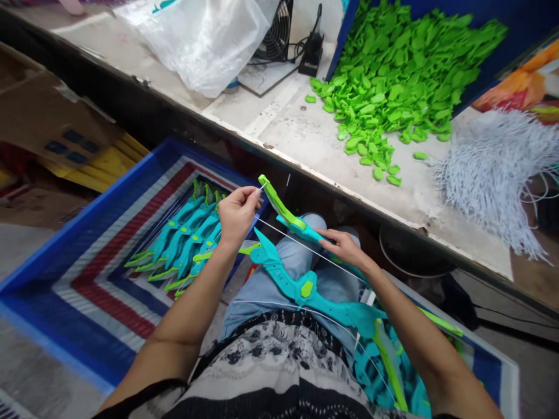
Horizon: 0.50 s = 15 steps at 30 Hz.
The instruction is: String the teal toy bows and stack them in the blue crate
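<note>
At mid-frame the left hand [238,212] pinches a white string [305,247] at the toy bow [290,218] tip, right hand [345,247] fingers pressed on its grip; the taut string could likely slip free.

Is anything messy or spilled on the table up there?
Yes. The heap of small green plastic pieces has spread out of the blue bin onto the dusty white tabletop, with a few lying loose beside the bundle of white strings.

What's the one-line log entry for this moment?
left hand: pinches string at bow tip | right hand: on bow grip | second bow: on lap | finished bows: blue bin, left
</note>
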### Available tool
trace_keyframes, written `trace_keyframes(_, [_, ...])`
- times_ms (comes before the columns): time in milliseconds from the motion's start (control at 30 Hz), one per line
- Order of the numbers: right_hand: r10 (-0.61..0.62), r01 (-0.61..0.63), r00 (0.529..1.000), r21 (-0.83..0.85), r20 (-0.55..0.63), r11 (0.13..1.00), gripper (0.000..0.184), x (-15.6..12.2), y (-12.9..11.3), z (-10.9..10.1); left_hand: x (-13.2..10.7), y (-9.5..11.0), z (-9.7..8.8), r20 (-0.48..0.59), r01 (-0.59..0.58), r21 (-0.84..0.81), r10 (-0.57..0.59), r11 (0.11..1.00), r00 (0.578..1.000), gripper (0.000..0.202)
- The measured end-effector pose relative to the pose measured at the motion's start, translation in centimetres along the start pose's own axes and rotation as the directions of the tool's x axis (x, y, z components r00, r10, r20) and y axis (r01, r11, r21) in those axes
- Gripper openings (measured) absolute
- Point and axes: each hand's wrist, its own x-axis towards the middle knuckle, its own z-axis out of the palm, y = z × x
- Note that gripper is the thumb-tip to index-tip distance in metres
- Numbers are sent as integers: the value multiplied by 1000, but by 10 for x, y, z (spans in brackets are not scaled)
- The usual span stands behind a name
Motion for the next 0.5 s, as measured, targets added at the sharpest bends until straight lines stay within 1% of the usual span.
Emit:
trace_keyframes(267, [4, -4, 1000, 21, -4, 1000, 40, -1, 0, 2, 5, -3, 2, 26, -26, 29, 25, 999, 999, 15])
trace_keyframes(367, [8, -8, 1000, 9, -7, 1000, 40, -1, -2, 3, 8, -2, 5, 49, -26, 6, 25, 1000, 998, 16])
trace_keyframes(433, [2, -2, 1000, -3, -13, 1000, 41, -3, -2, 4, 12, 0, 5, 93, 4, -55, 1, 998, 996, 18])
trace_keyframes(500, [-11, 10, 1000, -23, -16, 1000, 41, -7, -2, 6, 16, 2, 4, 182, 66, -125, -43, 990, 982, 30])
